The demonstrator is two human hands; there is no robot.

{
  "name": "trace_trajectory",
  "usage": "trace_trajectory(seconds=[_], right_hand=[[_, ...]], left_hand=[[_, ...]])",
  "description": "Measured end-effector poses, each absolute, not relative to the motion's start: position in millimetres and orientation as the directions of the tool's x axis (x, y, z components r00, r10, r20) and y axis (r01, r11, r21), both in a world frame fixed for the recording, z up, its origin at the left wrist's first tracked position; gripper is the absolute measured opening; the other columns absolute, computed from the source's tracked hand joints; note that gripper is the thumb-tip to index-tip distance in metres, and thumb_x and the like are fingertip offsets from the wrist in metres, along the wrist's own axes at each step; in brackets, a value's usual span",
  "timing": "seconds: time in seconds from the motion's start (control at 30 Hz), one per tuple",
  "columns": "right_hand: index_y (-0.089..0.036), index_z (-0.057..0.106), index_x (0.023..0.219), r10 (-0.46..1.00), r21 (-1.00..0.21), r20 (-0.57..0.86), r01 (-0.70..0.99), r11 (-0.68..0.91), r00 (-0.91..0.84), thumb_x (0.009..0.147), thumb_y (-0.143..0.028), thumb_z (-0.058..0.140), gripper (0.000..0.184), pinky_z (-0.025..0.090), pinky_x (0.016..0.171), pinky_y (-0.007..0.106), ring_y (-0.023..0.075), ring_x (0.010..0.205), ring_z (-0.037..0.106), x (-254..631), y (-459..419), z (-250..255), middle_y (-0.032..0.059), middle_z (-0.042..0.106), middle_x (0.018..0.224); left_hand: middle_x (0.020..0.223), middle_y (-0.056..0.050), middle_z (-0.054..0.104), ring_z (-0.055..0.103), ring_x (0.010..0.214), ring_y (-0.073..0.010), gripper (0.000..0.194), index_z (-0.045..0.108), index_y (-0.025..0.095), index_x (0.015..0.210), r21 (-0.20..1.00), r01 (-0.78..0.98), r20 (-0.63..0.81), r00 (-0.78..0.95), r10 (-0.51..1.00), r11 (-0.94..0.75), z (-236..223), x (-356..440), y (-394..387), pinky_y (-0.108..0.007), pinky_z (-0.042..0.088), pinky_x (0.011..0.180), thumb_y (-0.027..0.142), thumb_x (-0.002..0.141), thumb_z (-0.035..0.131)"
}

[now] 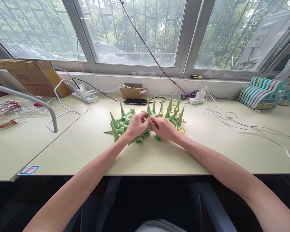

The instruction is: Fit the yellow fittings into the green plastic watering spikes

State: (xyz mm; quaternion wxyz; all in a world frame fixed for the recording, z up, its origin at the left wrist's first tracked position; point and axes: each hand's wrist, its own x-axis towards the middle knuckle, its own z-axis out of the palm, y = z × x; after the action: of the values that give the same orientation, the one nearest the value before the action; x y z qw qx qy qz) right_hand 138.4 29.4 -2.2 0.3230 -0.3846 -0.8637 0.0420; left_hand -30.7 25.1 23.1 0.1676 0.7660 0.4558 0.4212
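My left hand (137,124) and my right hand (165,128) meet over a pile of green plastic watering spikes. The left fingers are closed round a green spike (149,111), mostly hidden behind them. At the right fingertips a small yellow valve piece (152,122) is pinched against it. Loose green spikes (114,132) lie left of the left hand, some pointing up. Spikes fitted with yellow pieces, such as one upright spike (169,104), stand beyond the right hand. Small loose yellow pieces (181,129) are heaped beside that hand, partly covered by it.
Behind the pile lie a black phone (135,101) and a small open cardboard box (131,92). Power strips (197,100) and white cables (228,116) run along the back and right. Colourful hangers (263,93) stand at far right. A white metal bar (38,94) crosses the left side.
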Motion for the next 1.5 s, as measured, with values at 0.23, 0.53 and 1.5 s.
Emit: trace_trajectory(seconds=[0.23, 0.53, 1.5], right_hand=[[-0.017, 0.056, 0.089, 0.685, -0.324, 0.529, 0.627, 0.708, -0.500, 0.099, -0.030, 0.044, 0.021, 0.031, 0.058, 0.022, 0.0120, 0.057, 0.046, 139.1, 29.8, -2.2, 0.0017, 0.057, 0.067], [-0.017, 0.058, 0.091, 0.690, -0.329, 0.523, 0.628, 0.705, -0.501, 0.099, -0.030, 0.044, 0.021, 0.033, 0.058, 0.023, 0.0125, 0.058, 0.049, 139.5, 29.5, -1.7, 0.0023, 0.059, 0.067], [-0.017, 0.058, 0.093, 0.703, -0.353, 0.513, 0.624, 0.696, -0.493, 0.099, -0.029, 0.046, 0.018, 0.034, 0.058, 0.022, 0.0118, 0.057, 0.049, 139.4, 29.0, -2.3, 0.0015, 0.060, 0.067]], left_hand=[[0.063, 0.003, 0.053, 0.048, 0.059, -0.0116, 0.025, 0.050, 0.019, 0.071, 0.628, 0.561, 0.504, 0.235, 0.831, -0.539, 23.5, -30.4, 25.2, -0.025, 0.038, 0.058, 0.038, 0.087, 0.055], [0.062, 0.002, 0.053, 0.049, 0.059, -0.0126, 0.026, 0.050, 0.019, 0.071, 0.622, 0.563, 0.507, 0.240, 0.828, -0.544, 23.3, -30.8, 25.8, -0.026, 0.039, 0.057, 0.040, 0.087, 0.054], [0.063, 0.001, 0.054, 0.051, 0.060, -0.0136, 0.026, 0.052, 0.020, 0.073, 0.618, 0.564, 0.501, 0.254, 0.828, -0.547, 22.3, -31.1, 26.6, -0.025, 0.039, 0.055, 0.041, 0.087, 0.054]])
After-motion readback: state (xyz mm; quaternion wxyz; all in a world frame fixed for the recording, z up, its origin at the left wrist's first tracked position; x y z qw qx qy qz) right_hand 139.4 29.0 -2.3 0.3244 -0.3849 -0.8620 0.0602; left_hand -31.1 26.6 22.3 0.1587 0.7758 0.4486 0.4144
